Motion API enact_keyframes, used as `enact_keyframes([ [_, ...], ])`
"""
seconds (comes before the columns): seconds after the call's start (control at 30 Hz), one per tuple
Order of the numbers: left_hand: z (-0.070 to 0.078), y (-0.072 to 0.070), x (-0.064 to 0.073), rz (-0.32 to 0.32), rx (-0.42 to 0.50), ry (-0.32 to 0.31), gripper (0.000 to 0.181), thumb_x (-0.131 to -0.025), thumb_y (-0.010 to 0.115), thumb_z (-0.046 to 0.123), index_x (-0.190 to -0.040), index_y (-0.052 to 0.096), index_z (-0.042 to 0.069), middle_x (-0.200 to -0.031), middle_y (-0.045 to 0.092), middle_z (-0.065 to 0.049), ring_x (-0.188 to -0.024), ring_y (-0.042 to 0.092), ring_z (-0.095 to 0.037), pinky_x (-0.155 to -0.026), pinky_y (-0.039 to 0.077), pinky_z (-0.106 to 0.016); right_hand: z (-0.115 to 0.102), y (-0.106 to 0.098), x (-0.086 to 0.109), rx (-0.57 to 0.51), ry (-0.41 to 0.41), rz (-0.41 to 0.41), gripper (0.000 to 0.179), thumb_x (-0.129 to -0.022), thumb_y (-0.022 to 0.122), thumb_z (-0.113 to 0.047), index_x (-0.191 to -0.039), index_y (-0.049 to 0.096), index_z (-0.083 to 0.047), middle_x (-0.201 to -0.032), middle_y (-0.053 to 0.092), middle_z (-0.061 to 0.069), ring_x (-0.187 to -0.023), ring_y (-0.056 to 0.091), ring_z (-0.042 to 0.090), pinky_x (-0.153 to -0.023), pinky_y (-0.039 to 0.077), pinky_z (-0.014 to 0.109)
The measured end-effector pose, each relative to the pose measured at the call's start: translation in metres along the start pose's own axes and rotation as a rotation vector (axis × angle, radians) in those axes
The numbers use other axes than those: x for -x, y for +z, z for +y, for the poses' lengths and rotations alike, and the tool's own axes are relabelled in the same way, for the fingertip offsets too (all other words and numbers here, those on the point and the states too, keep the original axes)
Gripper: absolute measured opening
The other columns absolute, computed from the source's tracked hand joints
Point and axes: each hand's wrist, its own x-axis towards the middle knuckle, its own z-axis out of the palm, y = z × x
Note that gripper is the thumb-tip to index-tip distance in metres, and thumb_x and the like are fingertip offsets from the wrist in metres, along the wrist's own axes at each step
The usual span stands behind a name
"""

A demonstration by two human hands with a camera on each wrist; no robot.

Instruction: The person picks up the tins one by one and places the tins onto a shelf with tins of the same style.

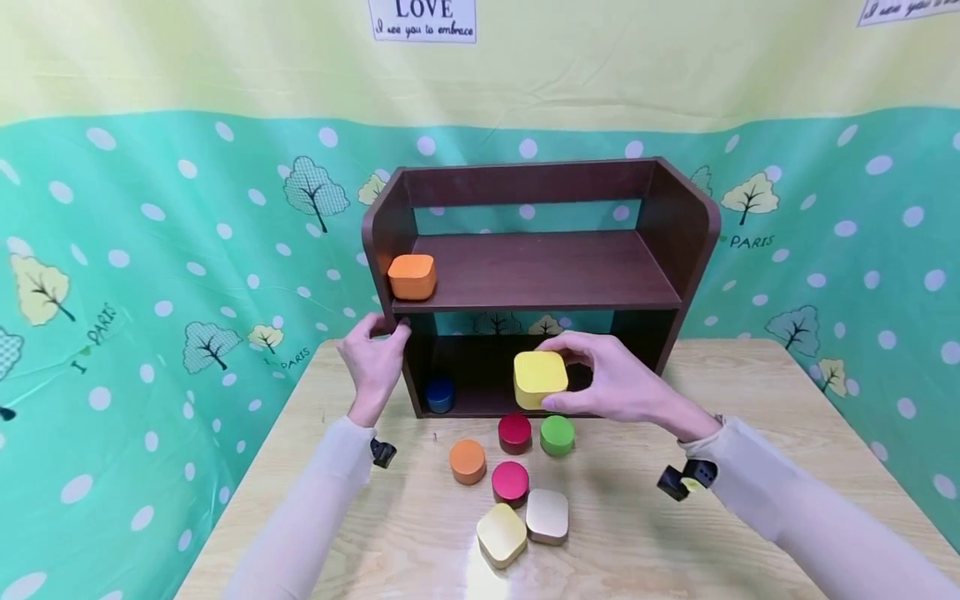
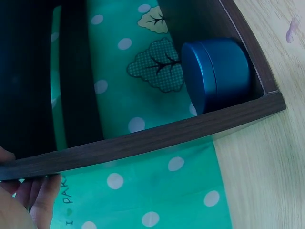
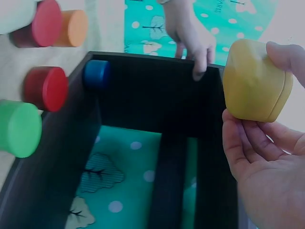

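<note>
1. Pinching the yellow container (image 1: 540,379), the right hand (image 1: 622,383) has thumb and fingers clamped on it near the centre of the head view, before the lower opening of the dark shelf (image 1: 525,271).
2. The left hand (image 1: 372,358), left of centre, grips the shelf's side panel, thumb inside and fingers outside.
3. At the shelf's upper left, an orange square container (image 1: 412,277) sits on the top level; a blue round container (image 1: 439,395) stands in the lower left corner.
4. Below centre on the table (image 1: 637,517) stand two red round containers (image 1: 514,433), a green one (image 1: 557,435), an orange round one (image 1: 468,462), a white square one (image 1: 547,515) and a pale yellow square one (image 1: 501,535).
5. Only the head view shows the orange square container; the left wrist view, at its upper right, brings out the blue one's lid seam. The right wrist view shows fingers under the yellow container.
6. The right hand hides part of the lower opening in the head view. The left wrist view cuts off the left hand at its lower left, where the shelf's interior is too dark to make out. A sign (image 1: 423,21) is cropped by the head view's top edge.
</note>
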Motion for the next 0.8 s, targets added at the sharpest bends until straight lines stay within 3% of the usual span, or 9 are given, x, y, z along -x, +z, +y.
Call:
enact_keyframes([
  [0.3, -0.004, -0.002, 0.006, 0.019, -0.009, 0.009, 0.013, -0.090, 0.080, 0.012, -0.093, 0.080, 0.000, -0.095, 0.081, -0.021, -0.083, 0.072, -0.037, -0.077, 0.046, -0.029, -0.016, -0.006, -0.031, -0.015, 0.007, -0.017, 0.059, -0.086, 0.090, -0.024, -0.138, 0.068, -0.008, -0.127, 0.075, 0.007, -0.116, 0.069, 0.025, -0.113, 0.055, 0.056],
  [0.6, -0.004, -0.002, 0.006, 0.026, -0.018, 0.023, 0.014, -0.091, 0.081, 0.013, -0.094, 0.080, -0.001, -0.096, 0.081, -0.021, -0.077, 0.073, -0.038, -0.070, 0.045, -0.020, -0.027, -0.017, -0.067, -0.006, -0.013, -0.009, 0.059, -0.086, 0.090, -0.021, -0.138, 0.068, -0.004, -0.130, 0.075, 0.012, -0.115, 0.069, 0.028, -0.109, 0.057, 0.052],
  [0.8, -0.002, 0.000, 0.003, 0.018, -0.015, 0.033, 0.015, -0.091, 0.081, 0.014, -0.092, 0.080, 0.000, -0.095, 0.081, -0.022, -0.083, 0.074, -0.041, -0.076, 0.050, -0.032, -0.027, -0.024, -0.092, -0.010, -0.002, -0.007, 0.057, -0.088, 0.090, -0.022, -0.138, 0.069, -0.004, -0.127, 0.076, 0.013, -0.111, 0.071, 0.027, -0.105, 0.059, 0.045],
])
